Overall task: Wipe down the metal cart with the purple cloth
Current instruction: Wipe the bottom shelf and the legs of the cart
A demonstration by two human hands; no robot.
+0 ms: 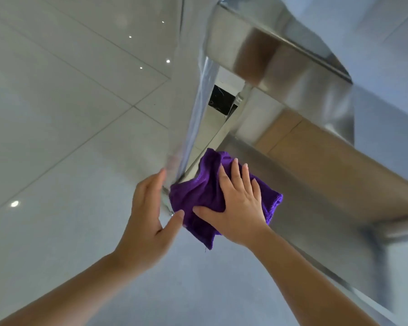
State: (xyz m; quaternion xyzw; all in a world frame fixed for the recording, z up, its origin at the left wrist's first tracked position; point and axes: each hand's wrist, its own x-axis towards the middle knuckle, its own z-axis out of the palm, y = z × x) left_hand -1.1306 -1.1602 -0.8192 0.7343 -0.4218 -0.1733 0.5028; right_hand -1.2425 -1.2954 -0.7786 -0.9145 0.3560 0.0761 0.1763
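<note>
On the left lies a pale tiled floor point(57, 102), glossy enough to throw back small bright spots of light, with thin grout lines crossing it at angles. Moving right, the left hand point(149, 208) reaches up from the lower left, its fingers point(159, 178) straight and relaxed against the lower end of the metal cart's upright corner post point(186, 109), the thumb stretched toward the edge of the purple cloth point(198, 196); it grips nothing. The post rises from the hands toward the top of the view, a blurred streak of light running along it. Just beside it, the purple cloth lies crumpled on the cart's lowest shelf point(304, 208), right at the corner where shelf meets post, one ragged corner hanging over the near edge. The right hand point(240, 208) presses flat on the cloth, fingers spread and nearly straight, thumb out to the left, palm covering the cloth's middle. Further right, the brushed shelf runs off toward the lower right, and above it the higher tiers of the metal cart point(280, 57) show soft reflections.
</note>
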